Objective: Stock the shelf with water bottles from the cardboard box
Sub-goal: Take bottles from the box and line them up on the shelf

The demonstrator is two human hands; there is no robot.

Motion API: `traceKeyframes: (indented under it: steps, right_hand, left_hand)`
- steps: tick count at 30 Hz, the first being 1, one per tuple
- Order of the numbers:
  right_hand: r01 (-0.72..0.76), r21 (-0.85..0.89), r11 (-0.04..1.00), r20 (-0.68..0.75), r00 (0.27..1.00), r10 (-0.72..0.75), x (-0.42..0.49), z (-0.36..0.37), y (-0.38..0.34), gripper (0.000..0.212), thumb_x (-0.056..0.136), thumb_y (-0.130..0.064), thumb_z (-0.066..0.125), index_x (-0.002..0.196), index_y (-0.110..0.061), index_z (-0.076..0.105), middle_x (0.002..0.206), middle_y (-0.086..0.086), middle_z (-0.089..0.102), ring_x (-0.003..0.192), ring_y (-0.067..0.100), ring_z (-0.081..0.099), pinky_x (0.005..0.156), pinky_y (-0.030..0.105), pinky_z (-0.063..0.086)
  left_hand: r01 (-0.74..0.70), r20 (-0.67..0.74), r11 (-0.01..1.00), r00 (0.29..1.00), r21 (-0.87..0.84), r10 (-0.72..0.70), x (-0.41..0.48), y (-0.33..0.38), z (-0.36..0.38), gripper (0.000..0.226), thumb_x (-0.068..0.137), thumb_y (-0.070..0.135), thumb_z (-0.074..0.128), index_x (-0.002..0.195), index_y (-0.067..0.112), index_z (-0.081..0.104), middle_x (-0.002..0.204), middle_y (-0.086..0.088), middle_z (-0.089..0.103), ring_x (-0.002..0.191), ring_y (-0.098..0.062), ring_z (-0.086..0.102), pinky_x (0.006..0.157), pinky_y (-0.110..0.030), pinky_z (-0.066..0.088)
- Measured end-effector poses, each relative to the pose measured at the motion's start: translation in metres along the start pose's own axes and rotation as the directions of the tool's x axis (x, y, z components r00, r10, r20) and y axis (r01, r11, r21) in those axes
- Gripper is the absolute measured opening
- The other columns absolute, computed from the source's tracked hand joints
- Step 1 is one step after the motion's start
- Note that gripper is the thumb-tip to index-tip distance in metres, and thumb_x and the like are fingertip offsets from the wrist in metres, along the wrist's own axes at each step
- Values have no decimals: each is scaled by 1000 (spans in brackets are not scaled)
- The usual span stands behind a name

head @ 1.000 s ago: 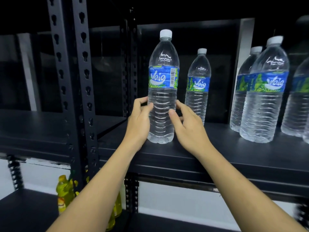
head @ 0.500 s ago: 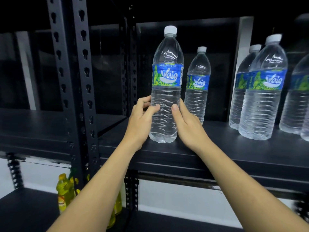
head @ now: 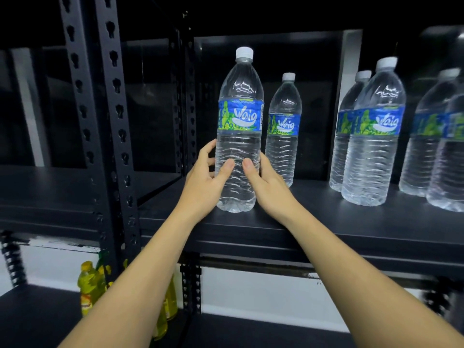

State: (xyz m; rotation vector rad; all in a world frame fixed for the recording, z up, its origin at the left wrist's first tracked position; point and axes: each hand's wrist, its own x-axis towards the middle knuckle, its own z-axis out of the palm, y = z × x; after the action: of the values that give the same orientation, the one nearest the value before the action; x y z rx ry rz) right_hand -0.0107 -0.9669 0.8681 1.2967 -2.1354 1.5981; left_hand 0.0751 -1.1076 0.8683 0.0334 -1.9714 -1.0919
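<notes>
– Left of the bottle [head: 238,146]?
– A post [head: 108,146], then the left hand [head: 203,182] curled round its lower half.
– And right?
– The right hand [head: 268,187] grips it too; it stands on the shelf [head: 326,222], more bottles [head: 371,151] beyond.

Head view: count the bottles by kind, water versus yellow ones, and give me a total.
Water bottles: 6
Yellow bottles: at least 3, partly hidden
Total: at least 9
</notes>
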Motion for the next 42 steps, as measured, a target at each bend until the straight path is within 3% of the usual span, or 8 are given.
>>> traceKeyframes:
  steps: [7,12,15,20,23,31,37,42]
  right_hand:
    - [-71,75,995,49,997,67,-4,-10,-6,53,103,-56,45,151,-34,39,135,-20,59,129,5,54,111,32,41]
    - [-71,33,997,91,994,68,-12,-37,-5,53,102,-55,47,148,-31,41,125,-24,61,120,3,58,99,22,46]
    - [-68,14,998,91,994,66,-17,-54,1,65,96,-65,51,150,-32,39,136,-16,63,122,7,62,108,39,48]
    - [-77,21,997,106,992,74,-26,-92,7,46,99,-51,57,140,-35,43,113,-16,70,101,2,71,93,35,59]
    - [-98,38,994,136,986,92,-29,-110,13,58,95,-51,60,146,-31,40,119,-3,70,101,10,74,86,44,63]
    - [59,-125,990,187,982,-35,-35,-137,24,85,93,-41,71,155,-50,13,128,-17,66,118,9,66,102,45,55]
    - [140,-174,975,157,981,-113,-29,-137,34,102,95,-36,68,160,-43,-10,127,-35,56,124,4,62,111,40,48]
    - [137,-107,985,176,978,-116,-12,-142,52,94,96,-28,70,157,-54,3,138,-22,61,118,9,67,109,44,50]
  left_hand:
    - [65,54,995,997,-77,-61,-4,8,-3,59,98,46,63,149,46,35,128,7,61,106,-2,67,93,-29,55]
    - [110,132,982,987,-152,-90,-6,18,7,57,96,43,68,145,47,39,125,5,62,107,-6,70,99,-46,57]
    - [119,187,974,979,-193,-83,-8,27,18,59,94,39,71,143,45,40,128,1,62,103,-8,73,95,-46,60]
    - [89,263,983,964,-160,-45,-11,40,39,68,85,41,80,137,52,38,128,4,61,104,-10,73,95,-46,60]
    - [60,301,992,953,-112,-23,-10,45,49,79,72,47,89,129,62,38,130,8,61,110,-12,71,97,-47,59]
    - [-29,356,1000,934,9,23,-8,55,65,94,76,46,84,151,43,27,129,17,59,110,-4,70,98,-36,58]
    - [-89,320,995,945,46,69,-3,46,76,95,81,47,80,158,40,23,127,21,61,111,-1,69,93,-22,55]
    - [-83,279,994,958,65,62,6,40,87,96,80,49,80,157,40,23,132,15,60,107,2,68,79,-7,52]
